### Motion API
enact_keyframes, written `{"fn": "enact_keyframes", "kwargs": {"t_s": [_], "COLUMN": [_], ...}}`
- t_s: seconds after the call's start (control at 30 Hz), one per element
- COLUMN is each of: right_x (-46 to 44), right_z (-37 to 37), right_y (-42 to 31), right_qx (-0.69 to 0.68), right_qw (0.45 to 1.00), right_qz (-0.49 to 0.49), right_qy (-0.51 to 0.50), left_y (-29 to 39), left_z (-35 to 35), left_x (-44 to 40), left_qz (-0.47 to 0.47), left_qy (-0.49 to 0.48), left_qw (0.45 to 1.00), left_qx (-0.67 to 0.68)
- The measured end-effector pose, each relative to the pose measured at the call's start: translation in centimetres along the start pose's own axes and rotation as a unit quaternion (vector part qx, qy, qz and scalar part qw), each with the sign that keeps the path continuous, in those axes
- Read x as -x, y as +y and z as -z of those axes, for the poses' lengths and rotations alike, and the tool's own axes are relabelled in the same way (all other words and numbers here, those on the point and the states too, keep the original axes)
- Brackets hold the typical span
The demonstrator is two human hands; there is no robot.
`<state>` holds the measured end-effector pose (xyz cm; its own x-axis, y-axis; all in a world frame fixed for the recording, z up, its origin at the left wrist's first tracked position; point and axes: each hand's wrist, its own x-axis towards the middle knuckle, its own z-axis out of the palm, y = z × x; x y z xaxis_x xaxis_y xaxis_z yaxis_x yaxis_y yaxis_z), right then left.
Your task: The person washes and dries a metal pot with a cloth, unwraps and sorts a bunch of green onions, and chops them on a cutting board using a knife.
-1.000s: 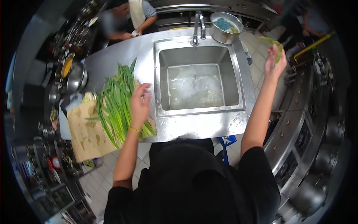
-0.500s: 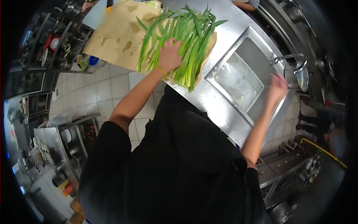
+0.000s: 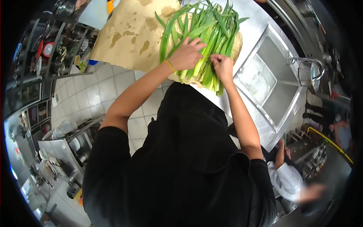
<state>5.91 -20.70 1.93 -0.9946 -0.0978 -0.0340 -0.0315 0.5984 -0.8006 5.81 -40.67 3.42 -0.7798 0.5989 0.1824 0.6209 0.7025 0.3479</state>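
A pile of long spring onions [image 3: 206, 32], pale stalks towards me and green leaves pointing away, lies on brown paper [image 3: 124, 41] on a steel counter. My left hand [image 3: 187, 55] rests over the left side of the stalks, its fingers spread and a yellow band on the wrist. Close by on the right, my right hand [image 3: 223, 68] is at the stalks with thumb and fingers pinched together. Whatever is between those fingertips is too small to make out.
To the right is a steel sink [image 3: 278, 102] with cloudy water and a tap [image 3: 302, 60]. A metal pot [image 3: 308, 75] stands beyond it. Another person in a light top [image 3: 287, 181] is at the lower right, near the stove. Shelves [image 3: 56, 45] with kitchenware line the left.
My right hand has come left from over the sink to the spring onions. My left hand stays on the pile. A person has come into view at the lower right.
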Motion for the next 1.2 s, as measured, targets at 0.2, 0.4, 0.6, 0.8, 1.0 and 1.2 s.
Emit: {"fn": "enact_keyframes", "kwargs": {"t_s": [0.2,0.4,0.6,0.8,1.0,1.2], "right_x": [0.0,0.0,-1.0,-0.2,1.3,0.3], "right_z": [-1.1,-2.9,-2.9,-1.5,-2.3,-3.7], "right_y": [-0.3,-3.3,-3.7,-0.3,-3.2,-3.0], "right_qx": [0.072,0.232,0.108,-0.103,0.105,0.221], "right_qw": [0.997,0.971,0.994,0.977,0.991,0.971], "right_qz": [0.023,-0.048,0.018,-0.177,-0.062,-0.095], "right_qy": [0.017,0.03,-0.009,0.067,0.045,0.0], "left_y": [-5.5,-6.1,-4.0,-5.4,-6.3,-3.8], "left_z": [0.6,1.8,1.2,0.8,1.0,-0.2], "left_x": [3.5,3.3,0.6,0.4,1.4,-0.8], "left_qz": [0.036,0.036,-0.047,-0.093,-0.036,-0.139], "left_qy": [0.05,0.12,0.079,-0.096,-0.098,-0.087], "left_qw": [0.995,0.986,0.989,0.991,0.994,0.986], "left_qx": [0.08,0.112,0.118,-0.011,0.008,-0.025]}}
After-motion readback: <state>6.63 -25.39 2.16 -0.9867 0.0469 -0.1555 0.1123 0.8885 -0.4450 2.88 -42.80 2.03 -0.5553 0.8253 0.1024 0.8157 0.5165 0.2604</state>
